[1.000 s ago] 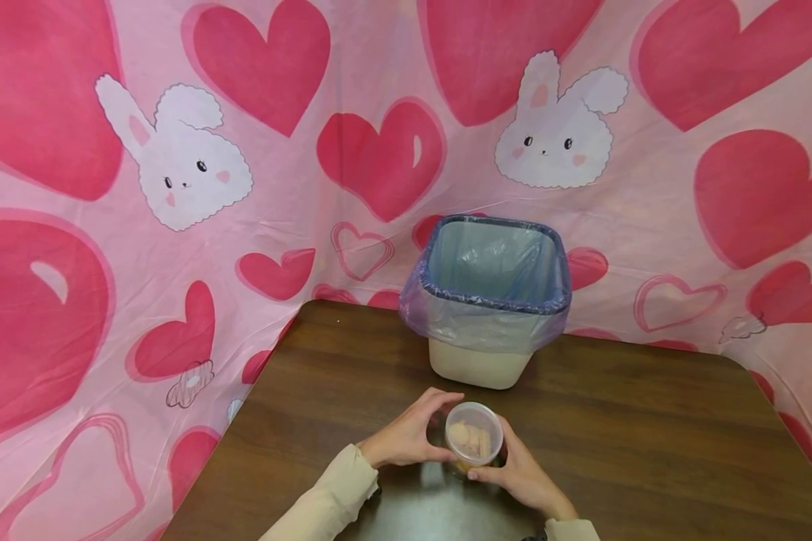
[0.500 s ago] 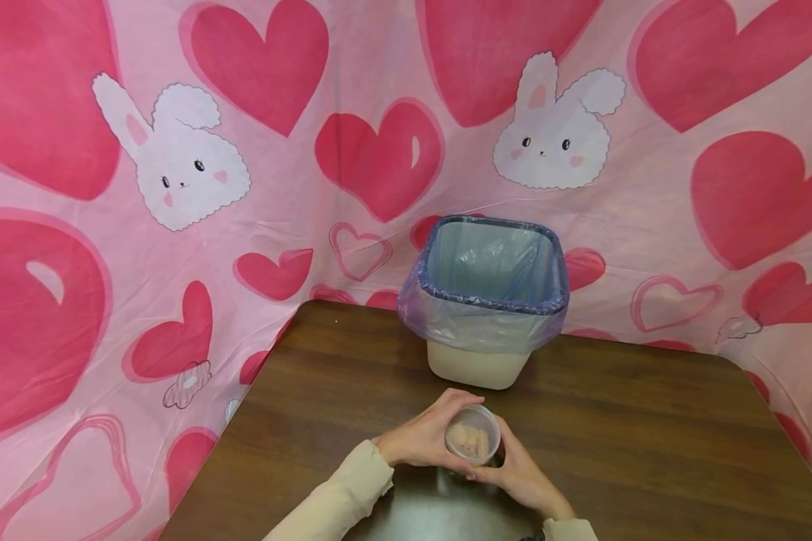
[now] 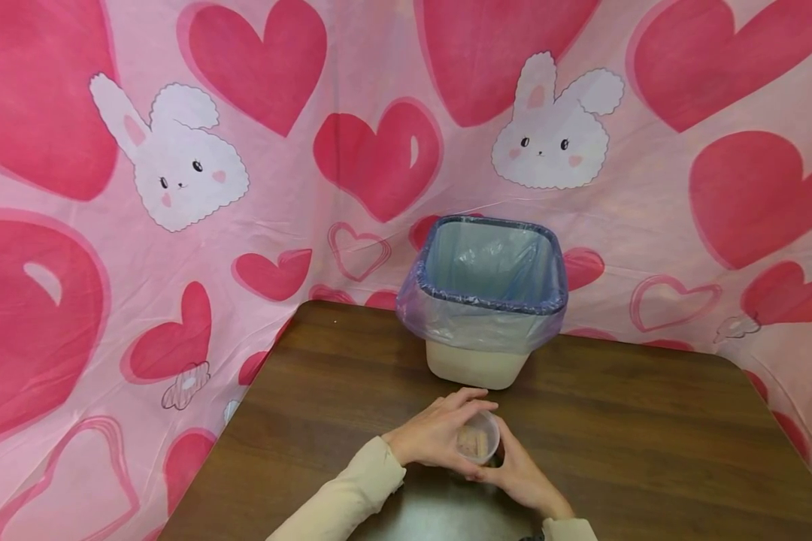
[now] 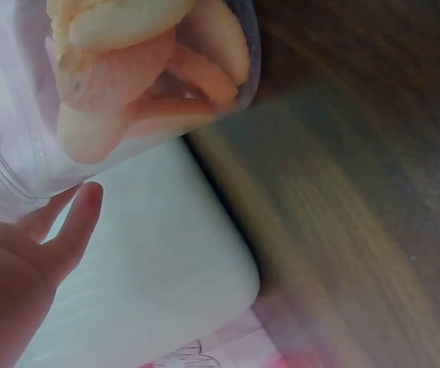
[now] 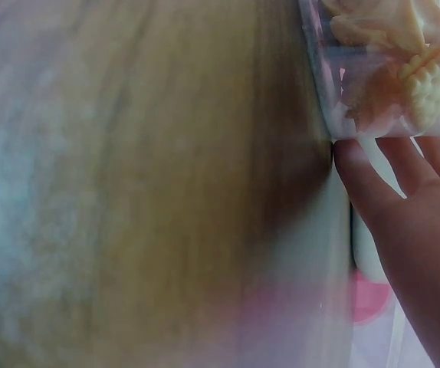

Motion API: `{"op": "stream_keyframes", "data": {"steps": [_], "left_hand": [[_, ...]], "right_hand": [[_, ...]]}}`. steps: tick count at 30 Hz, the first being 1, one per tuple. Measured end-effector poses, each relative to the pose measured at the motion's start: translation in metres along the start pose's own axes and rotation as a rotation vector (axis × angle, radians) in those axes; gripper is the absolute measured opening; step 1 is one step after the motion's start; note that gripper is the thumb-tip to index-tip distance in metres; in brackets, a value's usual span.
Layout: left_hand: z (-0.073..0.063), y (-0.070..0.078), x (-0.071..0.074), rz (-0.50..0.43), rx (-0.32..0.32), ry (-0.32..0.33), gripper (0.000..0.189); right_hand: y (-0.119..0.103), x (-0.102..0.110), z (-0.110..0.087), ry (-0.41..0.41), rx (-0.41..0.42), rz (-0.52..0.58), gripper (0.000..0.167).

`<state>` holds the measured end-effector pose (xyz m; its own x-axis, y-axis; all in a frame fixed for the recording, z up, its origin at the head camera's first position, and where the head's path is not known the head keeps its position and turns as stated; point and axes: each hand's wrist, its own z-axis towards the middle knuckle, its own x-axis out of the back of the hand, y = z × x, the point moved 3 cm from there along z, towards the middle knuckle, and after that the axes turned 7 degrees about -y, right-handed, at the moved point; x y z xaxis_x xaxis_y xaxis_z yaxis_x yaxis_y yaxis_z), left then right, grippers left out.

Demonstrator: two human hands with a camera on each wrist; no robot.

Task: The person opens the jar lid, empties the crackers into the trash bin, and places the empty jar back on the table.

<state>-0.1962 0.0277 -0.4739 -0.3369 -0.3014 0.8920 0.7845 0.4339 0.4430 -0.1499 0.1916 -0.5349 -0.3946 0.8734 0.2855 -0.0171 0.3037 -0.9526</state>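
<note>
Soft, fairly even light fills the head view, with a pale glare on the near middle of the dark brown wood-grain surface (image 3: 649,424) and small glints on the translucent blue plastic bag (image 3: 490,263). Both wrist views look hazier: the clear, round plastic container (image 4: 116,84) is sharper than the blurred surface, and bluish-white glare washes the right wrist view's left edge.

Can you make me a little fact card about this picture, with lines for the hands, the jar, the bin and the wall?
Left hand: round the jar's top
Right hand: round the jar's side
Jar: see-through, pale cookie-like pieces inside
Bin: whitish, beyond the jar on the brown table, bluish bag folded over its rim
Wall: pink cloth with hearts and bunnies
</note>
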Motion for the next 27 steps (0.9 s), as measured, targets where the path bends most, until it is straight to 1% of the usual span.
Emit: {"op": "stream_keyframes", "data": {"steps": [3,6,8,10,13,17,20,23,27], "left_hand": [[0.001,0.002,0.0,0.038,-0.002,0.003,0.096],[0.001,0.004,0.001,0.039,-0.009,0.005,0.096],[0.0,0.004,0.001,0.036,-0.016,0.0,0.096],[-0.002,0.004,0.001,0.028,-0.026,-0.01,0.097],[-0.006,0.003,0.001,0.009,-0.03,-0.042,0.098],[-0.013,0.002,0.002,-0.03,-0.022,-0.064,0.098],[-0.018,-0.002,0.004,-0.047,-0.026,-0.037,0.097],[-0.022,-0.006,0.006,-0.057,-0.035,-0.004,0.097],[-0.027,-0.009,0.008,-0.088,-0.037,0.013,0.095]], "right_hand": [[0.0,0.0,0.0,0.001,-0.009,-0.011,0.092],[0.001,0.0,0.0,-0.003,-0.013,-0.009,0.092],[0.001,0.0,-0.001,-0.013,0.004,-0.008,0.092],[0.002,0.0,-0.001,-0.025,0.043,-0.013,0.091],[0.003,0.0,-0.002,-0.034,0.085,-0.028,0.088],[0.002,0.0,-0.001,-0.028,0.065,-0.018,0.088],[0.001,-0.001,-0.001,-0.016,0.044,-0.002,0.092],[0.0,-0.001,-0.001,-0.008,0.043,0.0,0.094],[-0.001,-0.001,-0.001,-0.007,0.046,-0.004,0.093]]}}
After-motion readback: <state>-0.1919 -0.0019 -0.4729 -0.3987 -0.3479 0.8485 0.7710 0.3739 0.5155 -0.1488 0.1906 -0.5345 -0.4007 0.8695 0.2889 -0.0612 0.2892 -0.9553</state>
